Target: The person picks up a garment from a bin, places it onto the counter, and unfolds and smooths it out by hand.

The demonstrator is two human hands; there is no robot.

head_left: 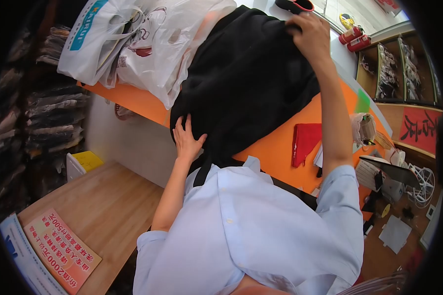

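A large black garment lies spread over the orange counter, its near end hanging at the counter's front edge by my shirt. Its exact kind cannot be made out. My left hand is open, fingers apart, resting flat on the garment's near left edge. My right hand reaches to the far right end, with bent fingers closed on the cloth there. The fingertips are partly hidden by the hand itself.
Filled white plastic bags stand left of the garment. A red cloth lies to the right, near a monitor. Fire extinguishers and a black-and-red shoe are farther off. A wooden surface with printed signs is at lower left.
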